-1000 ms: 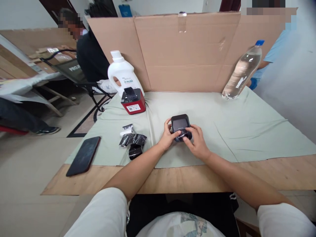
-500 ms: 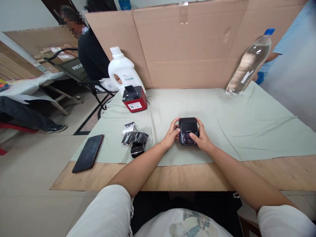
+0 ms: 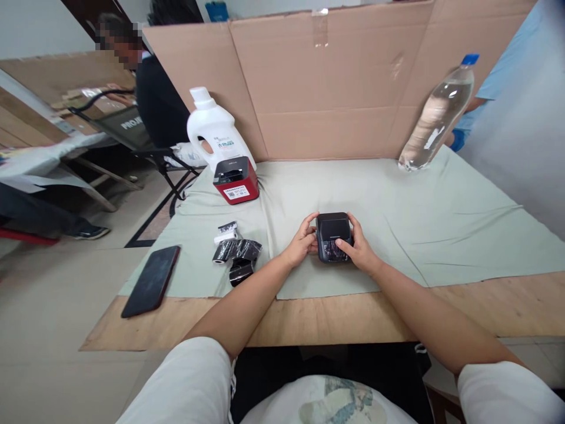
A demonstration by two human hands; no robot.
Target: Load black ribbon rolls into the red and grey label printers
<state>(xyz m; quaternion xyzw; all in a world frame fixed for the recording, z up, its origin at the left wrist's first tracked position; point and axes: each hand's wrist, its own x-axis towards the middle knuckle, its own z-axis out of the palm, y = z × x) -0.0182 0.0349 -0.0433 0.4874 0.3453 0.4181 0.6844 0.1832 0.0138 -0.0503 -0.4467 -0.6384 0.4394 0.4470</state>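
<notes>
Left hand (image 3: pixel 301 244) and right hand (image 3: pixel 361 252) clasp the black device (image 3: pixel 333 225) by its sides, left thumb no longer on its face, seemingly steadying it.

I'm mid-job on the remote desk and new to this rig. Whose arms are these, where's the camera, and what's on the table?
They're a person's own; no robot shows. Every picture comes from one camera worn on that person's head, looking forward and down. The bare left hand and right hand hold a small dark device, the right thumb over its front. On the table, to their left, are a phone, wrapped rolls, a red box and a white jug. A clear bottle is at the far right.
</notes>
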